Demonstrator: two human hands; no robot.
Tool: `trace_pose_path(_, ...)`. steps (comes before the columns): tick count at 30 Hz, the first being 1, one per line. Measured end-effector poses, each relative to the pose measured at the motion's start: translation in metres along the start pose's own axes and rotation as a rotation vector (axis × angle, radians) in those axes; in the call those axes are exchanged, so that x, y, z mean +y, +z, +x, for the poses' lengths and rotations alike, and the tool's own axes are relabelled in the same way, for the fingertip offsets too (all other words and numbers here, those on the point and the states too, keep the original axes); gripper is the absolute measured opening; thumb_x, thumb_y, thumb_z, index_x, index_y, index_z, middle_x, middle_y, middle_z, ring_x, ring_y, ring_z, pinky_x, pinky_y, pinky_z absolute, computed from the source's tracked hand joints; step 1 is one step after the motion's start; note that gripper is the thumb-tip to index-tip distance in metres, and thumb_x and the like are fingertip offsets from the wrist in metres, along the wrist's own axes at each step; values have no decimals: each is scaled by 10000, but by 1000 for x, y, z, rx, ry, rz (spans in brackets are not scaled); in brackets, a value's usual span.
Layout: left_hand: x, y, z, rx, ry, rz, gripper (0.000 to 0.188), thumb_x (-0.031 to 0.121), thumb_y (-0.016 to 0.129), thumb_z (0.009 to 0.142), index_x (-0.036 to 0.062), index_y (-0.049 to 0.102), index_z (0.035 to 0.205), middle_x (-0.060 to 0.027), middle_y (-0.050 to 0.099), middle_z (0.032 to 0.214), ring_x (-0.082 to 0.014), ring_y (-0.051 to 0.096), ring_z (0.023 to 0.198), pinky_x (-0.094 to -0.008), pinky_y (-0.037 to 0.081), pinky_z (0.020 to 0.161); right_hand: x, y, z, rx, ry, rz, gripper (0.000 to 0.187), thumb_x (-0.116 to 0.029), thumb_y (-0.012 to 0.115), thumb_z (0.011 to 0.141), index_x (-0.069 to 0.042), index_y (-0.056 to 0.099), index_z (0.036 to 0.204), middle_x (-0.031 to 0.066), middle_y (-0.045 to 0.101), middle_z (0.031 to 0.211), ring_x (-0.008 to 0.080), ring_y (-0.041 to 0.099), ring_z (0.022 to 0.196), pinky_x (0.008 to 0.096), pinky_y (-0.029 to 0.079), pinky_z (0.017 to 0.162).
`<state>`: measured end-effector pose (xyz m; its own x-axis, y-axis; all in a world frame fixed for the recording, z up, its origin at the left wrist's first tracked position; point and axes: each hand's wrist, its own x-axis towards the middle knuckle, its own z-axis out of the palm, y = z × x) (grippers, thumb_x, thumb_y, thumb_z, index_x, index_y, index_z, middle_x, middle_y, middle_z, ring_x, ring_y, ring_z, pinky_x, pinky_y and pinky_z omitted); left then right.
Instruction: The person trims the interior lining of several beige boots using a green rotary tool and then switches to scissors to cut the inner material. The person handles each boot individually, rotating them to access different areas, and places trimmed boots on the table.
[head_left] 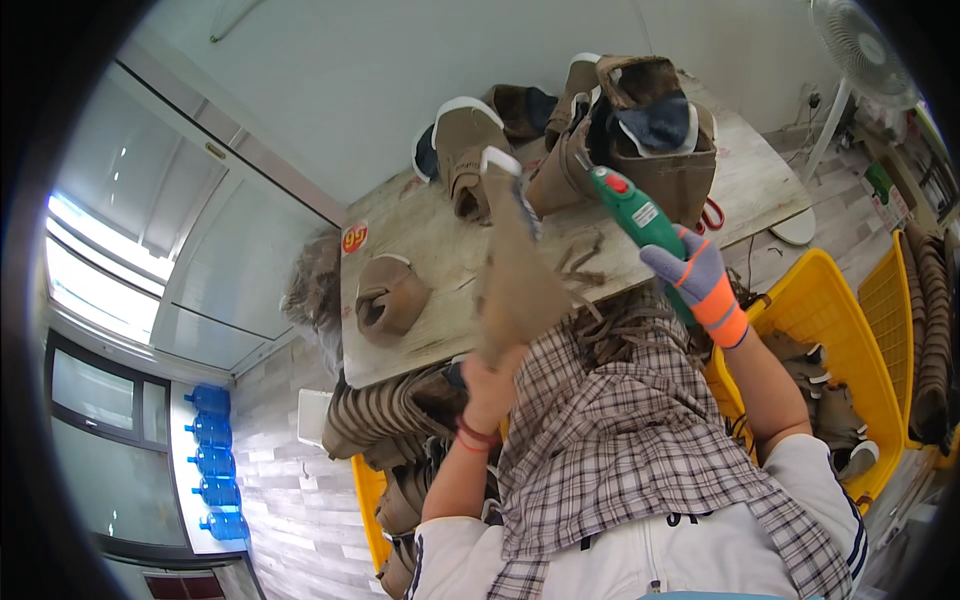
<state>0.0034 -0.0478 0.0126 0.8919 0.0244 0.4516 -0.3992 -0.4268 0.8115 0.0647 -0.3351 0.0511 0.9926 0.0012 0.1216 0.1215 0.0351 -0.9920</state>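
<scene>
My left hand [490, 388], bare with a red band at the wrist, grips the near end of a brown boot upper [520, 290]. The piece is raised over the table's front edge, its white-trimmed end pointing away and somewhat blurred. My right hand [703, 285], in a grey and orange glove, is wrapped round a green handheld power tool [637, 212] with a red button. The tool's thin tip points up and left, apart from the held upper. Brown scraps [583, 268] lie on the tabletop between my hands. Red-handled scissors [712, 214] rest beyond the tool.
More boot uppers [655, 170] crowd the back of the worn table [450, 320]; a single upper [392, 298] sits at its left. Stacked uppers [385, 415] stand below left. A yellow crate [815, 300] holds uppers at right. A white fan [865, 55] and blue water bottles [215, 462] flank the room.
</scene>
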Motion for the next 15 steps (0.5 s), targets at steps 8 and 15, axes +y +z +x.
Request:
trace_pose_path(8,-10,-93,60,165,-671,-1358,364,195,435,972,-15,479,1266,-169,553,1266,-320,555,1138,-453,444,978,21,-19,-22,-134,-497,-739,532,-321,831,626,-62,633,1046,112,660,775,250,644,678,337,504,623)
trace_pose_path(15,-44,-102,64,155,-792,-1477,361,188,417,978,-23,487,1262,-189,560,1253,-321,552,1146,-448,434,997,20,-16,-31,-191,-780,-1115,651,-474,791,602,-78,609,1085,55,558,620,236,545,544,344,439,519)
